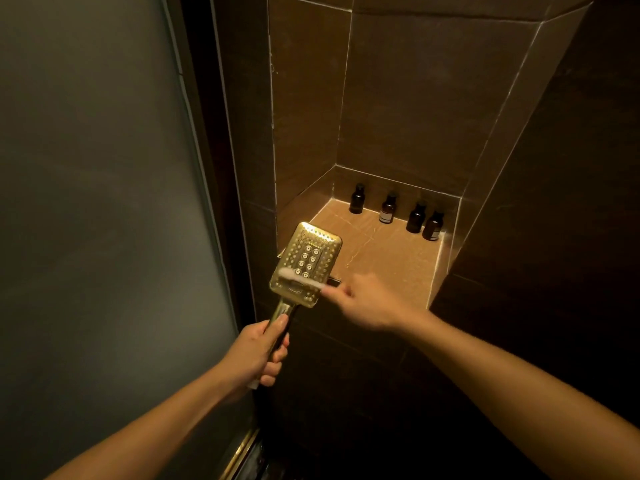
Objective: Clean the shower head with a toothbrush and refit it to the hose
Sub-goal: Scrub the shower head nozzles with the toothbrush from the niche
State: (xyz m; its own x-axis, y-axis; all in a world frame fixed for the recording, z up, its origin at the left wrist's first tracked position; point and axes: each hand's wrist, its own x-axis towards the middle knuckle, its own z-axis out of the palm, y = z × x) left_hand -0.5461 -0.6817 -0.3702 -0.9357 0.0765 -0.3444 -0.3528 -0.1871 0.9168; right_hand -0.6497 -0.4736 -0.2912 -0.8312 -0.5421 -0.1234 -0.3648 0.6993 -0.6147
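Gripping the handle, left hand [253, 355] wraps it low centre of frame; head [313, 245] stands just above the fist, nozzle face up. Right hand [367, 304] pinches brush [298, 277], bristles across the head's lower face. Brush and right hand are blurred, and the fingers hide the brush's grip end. The fist hides the handle's bottom. Four bottles [357, 199] sit on the niche shelf [381, 261] behind.

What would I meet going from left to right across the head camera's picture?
Frosted glass panel → left hand → gold shower head → right hand, holding the toothbrush → dark tiled wall.
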